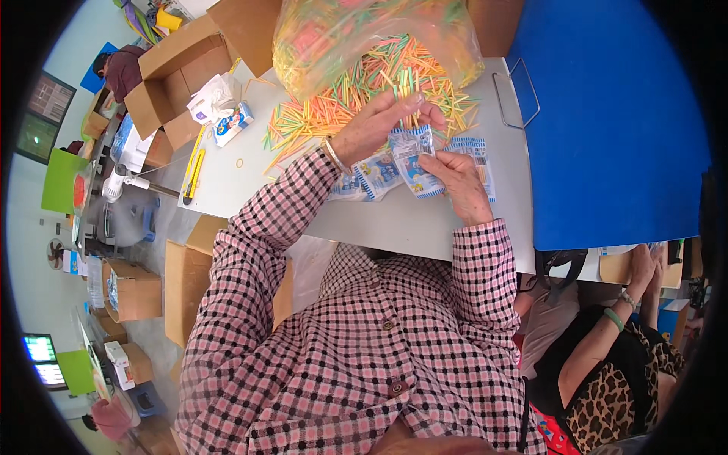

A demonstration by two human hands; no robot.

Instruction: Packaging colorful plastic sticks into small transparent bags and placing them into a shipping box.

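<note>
Thin pastel sticks point(349, 102) in pink, yellow, green and orange lie heaped on the white table, spilling from a large clear plastic bag point(318, 45). My left hand point(383, 125) is closed round a small bunch of these sticks, just above the top edge of a blue-and-white packet point(413, 171). That packet is pinched by its right side between the thumb and fingers of my right hand point(462, 182). Whether the stick ends are inside the packet is hidden. More such packets point(377, 174) lie flat beside and under my hands.
A yellow utility knife point(194, 176), a rubber band point(240, 162) and a tissue pack point(232, 123) lie to the left on the table. An open cardboard box point(186, 64) stands beyond. At right are a metal wire handle point(519, 95), a blue board point(614, 129) and another person's arm point(599, 356).
</note>
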